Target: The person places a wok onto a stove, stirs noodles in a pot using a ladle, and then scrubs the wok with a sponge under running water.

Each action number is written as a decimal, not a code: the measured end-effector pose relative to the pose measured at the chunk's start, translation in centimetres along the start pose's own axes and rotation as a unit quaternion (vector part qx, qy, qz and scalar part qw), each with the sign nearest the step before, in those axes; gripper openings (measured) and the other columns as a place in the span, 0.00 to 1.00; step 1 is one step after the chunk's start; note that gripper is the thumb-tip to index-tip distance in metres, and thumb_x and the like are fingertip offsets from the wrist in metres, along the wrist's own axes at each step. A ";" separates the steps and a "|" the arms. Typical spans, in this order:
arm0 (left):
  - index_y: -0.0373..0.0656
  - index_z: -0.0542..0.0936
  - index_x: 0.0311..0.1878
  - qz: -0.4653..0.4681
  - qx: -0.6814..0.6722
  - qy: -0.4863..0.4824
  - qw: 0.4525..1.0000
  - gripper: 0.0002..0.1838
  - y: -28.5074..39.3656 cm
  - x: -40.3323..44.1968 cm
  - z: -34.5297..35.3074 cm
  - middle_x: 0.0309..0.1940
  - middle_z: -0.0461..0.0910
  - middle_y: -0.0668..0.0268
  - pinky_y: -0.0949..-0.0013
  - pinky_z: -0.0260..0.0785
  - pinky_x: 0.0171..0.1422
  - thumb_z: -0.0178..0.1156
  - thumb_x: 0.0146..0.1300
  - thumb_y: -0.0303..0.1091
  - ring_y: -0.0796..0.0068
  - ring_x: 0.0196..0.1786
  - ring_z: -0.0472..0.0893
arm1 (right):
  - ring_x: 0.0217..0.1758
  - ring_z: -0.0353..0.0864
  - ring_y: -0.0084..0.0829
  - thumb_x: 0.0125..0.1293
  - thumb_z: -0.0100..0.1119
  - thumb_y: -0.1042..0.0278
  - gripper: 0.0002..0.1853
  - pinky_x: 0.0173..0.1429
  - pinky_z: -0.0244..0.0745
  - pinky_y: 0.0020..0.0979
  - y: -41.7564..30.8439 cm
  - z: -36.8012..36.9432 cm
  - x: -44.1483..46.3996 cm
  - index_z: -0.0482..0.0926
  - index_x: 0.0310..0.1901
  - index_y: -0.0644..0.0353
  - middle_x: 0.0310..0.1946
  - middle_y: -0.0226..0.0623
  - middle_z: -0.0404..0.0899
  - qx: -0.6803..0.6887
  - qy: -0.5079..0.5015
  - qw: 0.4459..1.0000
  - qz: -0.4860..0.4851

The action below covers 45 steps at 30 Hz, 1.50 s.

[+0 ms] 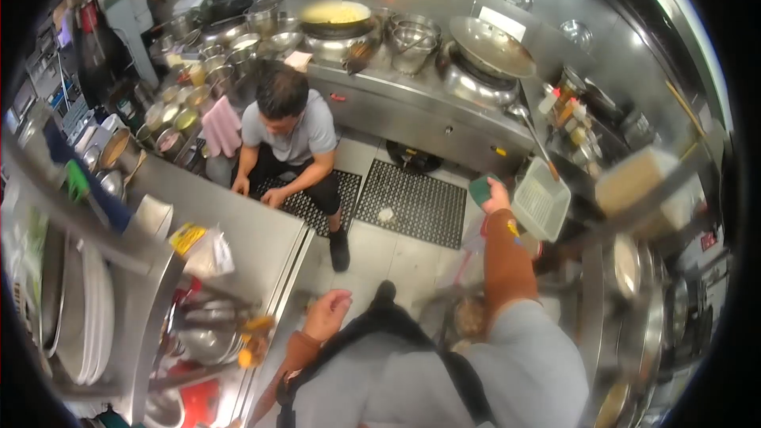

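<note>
My right hand (496,195) is closed round a green pad (480,190), held out over the floor beside a white plastic basket (542,200). The basket stands right of the hand, with a ladle's wooden handle (552,170) reaching over it. My left hand (327,315) is low in front of my body, its fingers curled, near the edge of the steel counter (261,226). Nothing shows in it, but its palm side is partly hidden. Below my right forearm, a bowl of food (469,317) is partly visible.
A person (285,123) sits between the counter and the stove line (412,93). Black perforated mats (411,202) lie on the tiled floor, with a small white scrap (386,214) on one. Woks and pots stand on the stove. Shelves (598,309) are at the right.
</note>
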<state>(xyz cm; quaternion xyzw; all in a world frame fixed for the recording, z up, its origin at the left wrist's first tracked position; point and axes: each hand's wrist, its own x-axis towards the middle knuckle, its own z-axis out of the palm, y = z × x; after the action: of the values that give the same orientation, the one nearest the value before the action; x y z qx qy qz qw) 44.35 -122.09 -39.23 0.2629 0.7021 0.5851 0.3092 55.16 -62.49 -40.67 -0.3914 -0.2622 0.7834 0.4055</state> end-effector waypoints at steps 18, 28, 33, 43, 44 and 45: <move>0.41 0.81 0.49 -0.092 -0.019 -0.029 0.995 0.10 2.4 40.9 10.5 0.35 0.84 0.68 0.72 0.73 0.43 0.60 0.69 0.35 0.79 0.36 0.80 | 0.45 0.85 0.44 0.66 0.62 0.68 0.10 0.53 0.81 0.47 -23.3 19.5 36.8 0.79 0.46 0.62 0.43 0.40 0.84 0.021 -0.021 0.997 -0.072; 0.39 0.82 0.49 0.074 0.060 -0.138 0.986 0.09 11.9 73.3 16.9 0.38 0.85 0.62 0.69 0.76 0.47 0.61 0.68 0.31 0.72 0.38 0.82 | 0.45 0.84 0.44 0.66 0.65 0.70 0.16 0.51 0.83 0.52 -34.9 26.0 53.3 0.74 0.54 0.59 0.46 0.40 0.81 -0.152 0.059 0.973 -0.165; 0.38 0.81 0.49 0.184 0.133 -0.181 0.957 0.10 22.2 85.1 22.7 0.38 0.85 0.56 0.66 0.76 0.42 0.60 0.67 0.29 0.65 0.37 0.84 | 0.43 0.84 0.34 0.69 0.63 0.58 0.18 0.48 0.80 0.39 -37.5 25.6 55.3 0.79 0.53 0.63 0.40 0.39 0.84 -0.551 0.051 0.785 -0.278; 0.38 0.81 0.47 0.353 0.162 -0.071 0.919 0.11 27.0 91.1 38.9 0.41 0.83 0.54 0.60 0.75 0.49 0.58 0.61 0.21 0.54 0.43 0.83 | 0.81 0.50 0.45 0.74 0.34 0.29 0.43 0.82 0.42 0.40 -33.8 28.3 59.3 0.62 0.74 0.60 0.75 0.51 0.58 -0.749 -0.320 0.580 0.030; 0.38 0.81 0.47 0.390 0.184 -0.054 0.900 0.12 28.3 91.9 40.9 0.43 0.83 0.54 0.58 0.75 0.52 0.58 0.60 0.20 0.53 0.45 0.82 | 0.80 0.53 0.45 0.75 0.35 0.31 0.42 0.81 0.45 0.40 -31.4 30.6 60.6 0.62 0.73 0.63 0.74 0.52 0.61 -0.736 -0.341 0.585 -0.029; 0.39 0.81 0.47 0.409 0.210 -0.038 0.887 0.14 29.4 92.5 43.0 0.43 0.82 0.55 0.57 0.72 0.54 0.58 0.57 0.20 0.52 0.47 0.81 | 0.79 0.56 0.46 0.76 0.36 0.34 0.40 0.80 0.48 0.40 -29.0 33.1 61.7 0.62 0.72 0.65 0.73 0.53 0.63 -0.718 -0.360 0.589 -0.085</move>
<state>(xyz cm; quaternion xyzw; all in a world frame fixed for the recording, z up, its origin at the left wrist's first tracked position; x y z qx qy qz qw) 14.41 -20.90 -27.29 0.6077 0.6265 0.4880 0.0068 17.78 1.81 -25.83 -0.2173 -0.8965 0.3797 -0.0702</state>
